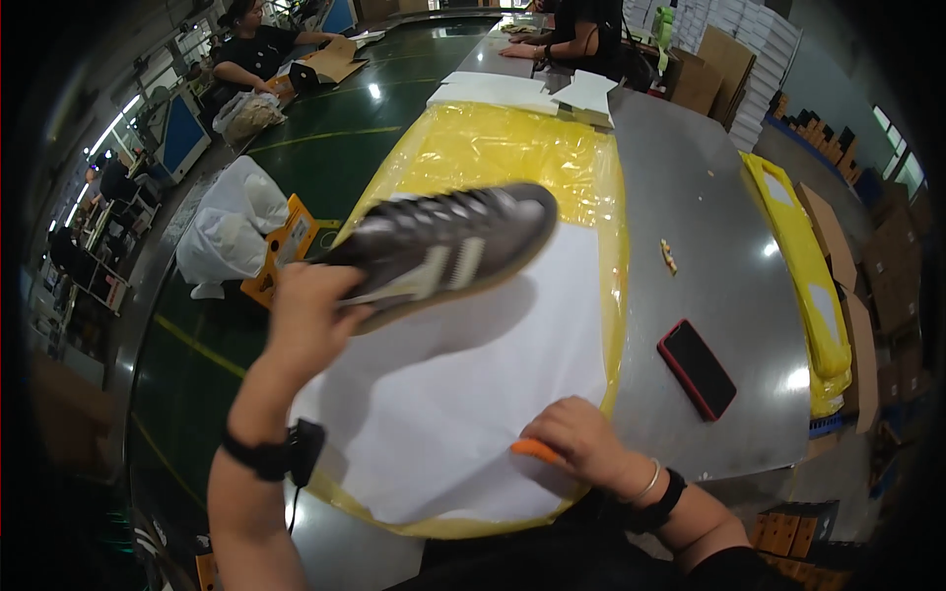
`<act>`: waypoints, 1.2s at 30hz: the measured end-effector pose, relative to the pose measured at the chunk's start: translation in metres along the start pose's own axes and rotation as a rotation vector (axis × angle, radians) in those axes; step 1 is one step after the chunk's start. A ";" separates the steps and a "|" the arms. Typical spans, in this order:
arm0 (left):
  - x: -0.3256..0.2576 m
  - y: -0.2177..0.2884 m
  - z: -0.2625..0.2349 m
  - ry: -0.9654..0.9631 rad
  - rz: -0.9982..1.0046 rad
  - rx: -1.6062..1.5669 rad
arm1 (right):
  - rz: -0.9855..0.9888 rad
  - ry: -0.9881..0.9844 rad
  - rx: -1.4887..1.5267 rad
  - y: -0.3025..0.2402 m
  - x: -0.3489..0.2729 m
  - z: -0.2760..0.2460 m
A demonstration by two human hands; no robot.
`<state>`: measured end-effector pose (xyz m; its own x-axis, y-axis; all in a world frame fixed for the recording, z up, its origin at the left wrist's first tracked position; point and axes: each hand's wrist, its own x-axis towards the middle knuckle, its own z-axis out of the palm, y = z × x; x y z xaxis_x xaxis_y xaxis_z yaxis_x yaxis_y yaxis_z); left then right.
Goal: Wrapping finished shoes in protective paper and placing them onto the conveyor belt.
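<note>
A dark brown sneaker (394, 254) with pale side stripes and a gum-coloured sole is gripped at the heel by my left hand (310, 310). It hangs above the paper, toe pointing to the far right. My right hand (581, 440) is closed round a small orange piece (537, 451) whose kind I cannot make out, low over the near right part of the paper. Under both hands lies white paper (424, 404), spread on yellow plastic wrapping (512, 138).
A red-cased phone (697, 369) lies on the grey metal table (690, 266). To the left, a white-wrapped bundle (222, 236) and an orange box (288, 246) rest on the green belt (330, 148). Cartons and yellow packs (788, 246) line the right. Two people work at the far end.
</note>
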<state>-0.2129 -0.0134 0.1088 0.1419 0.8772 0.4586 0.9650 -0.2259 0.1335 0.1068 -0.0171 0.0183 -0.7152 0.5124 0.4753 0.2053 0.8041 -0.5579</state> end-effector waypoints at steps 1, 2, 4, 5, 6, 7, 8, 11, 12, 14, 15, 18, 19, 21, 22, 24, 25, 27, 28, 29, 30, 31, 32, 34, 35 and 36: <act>0.013 0.003 0.016 -0.114 -0.009 0.004 | -0.030 0.001 0.009 -0.004 0.006 -0.001; 0.023 0.005 0.037 -0.230 -0.016 -0.009 | -0.049 -0.004 0.010 -0.006 0.012 -0.004; 0.031 0.017 0.064 -0.399 -0.008 0.110 | -0.081 -0.030 0.045 -0.003 0.035 -0.014; 0.029 0.018 0.064 -0.315 -0.019 0.059 | -0.107 -0.043 0.080 0.002 0.051 -0.018; 0.033 0.022 0.053 -0.196 -0.015 -0.073 | -0.117 -0.004 0.055 0.011 0.070 -0.026; 0.038 0.027 0.030 -0.077 -0.008 -0.204 | -0.122 0.039 0.028 0.023 0.095 -0.034; 0.036 0.035 0.001 0.094 -0.044 -0.221 | -0.212 0.181 0.074 0.039 0.132 -0.035; 0.010 0.069 -0.069 -0.035 -0.351 -0.601 | 0.116 0.084 0.108 0.087 0.232 -0.051; 0.005 0.083 -0.076 -0.096 -0.298 -0.645 | 0.201 0.122 0.193 0.113 0.260 -0.043; 0.017 0.099 -0.029 -0.444 0.032 -0.568 | 0.377 0.046 0.232 0.141 0.280 -0.040; 0.015 0.094 0.005 -0.385 0.095 -0.277 | 0.416 0.153 0.307 0.140 0.283 -0.040; 0.021 0.069 0.031 -0.219 0.135 0.168 | 0.305 0.308 0.576 0.122 0.249 -0.062; 0.024 0.057 0.028 -0.138 0.137 0.323 | 0.297 0.260 0.520 0.111 0.230 -0.062; 0.016 0.059 0.015 0.026 0.112 0.303 | 0.127 0.201 0.388 0.100 0.187 -0.071; 0.007 0.059 0.006 0.130 0.078 0.264 | -0.017 0.157 0.343 0.094 0.174 -0.069; -0.008 0.048 -0.008 0.200 -0.061 0.377 | -0.006 0.239 0.323 0.069 0.168 -0.066; -0.016 0.041 -0.016 0.221 -0.224 0.472 | 0.041 0.301 0.340 0.056 0.167 -0.065; -0.035 0.010 -0.028 0.265 -0.419 0.376 | 0.091 0.327 0.383 0.063 0.183 -0.048; -0.043 -0.009 -0.029 0.310 -0.593 0.232 | 0.167 0.361 0.390 0.067 0.187 -0.041; -0.051 -0.026 -0.034 0.321 -0.590 0.234 | 0.197 0.421 0.572 0.064 0.191 -0.038; -0.057 -0.045 -0.038 0.117 -0.757 -0.289 | 0.182 0.424 0.572 0.066 0.191 -0.040; -0.062 -0.061 -0.043 -0.106 -0.882 -0.820 | 0.165 0.413 0.472 0.068 0.189 -0.043; -0.068 -0.073 -0.046 -0.097 -0.876 -0.819 | 0.150 0.401 0.371 0.070 0.190 -0.045; -0.078 -0.088 -0.050 -0.047 -0.822 -0.807 | 0.139 0.407 0.341 0.071 0.197 -0.053; -0.077 -0.093 -0.057 0.029 -0.865 -0.862 | 0.130 0.409 0.317 0.071 0.203 -0.056; -0.073 -0.099 -0.062 0.101 -0.898 -0.920 | 0.133 0.416 0.315 0.082 0.215 -0.055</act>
<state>-0.3323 -0.0816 0.1164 -0.5304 0.8464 -0.0485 0.2009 0.1811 0.9627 0.0062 0.1761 0.1120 -0.3590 0.7309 0.5804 0.0197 0.6277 -0.7782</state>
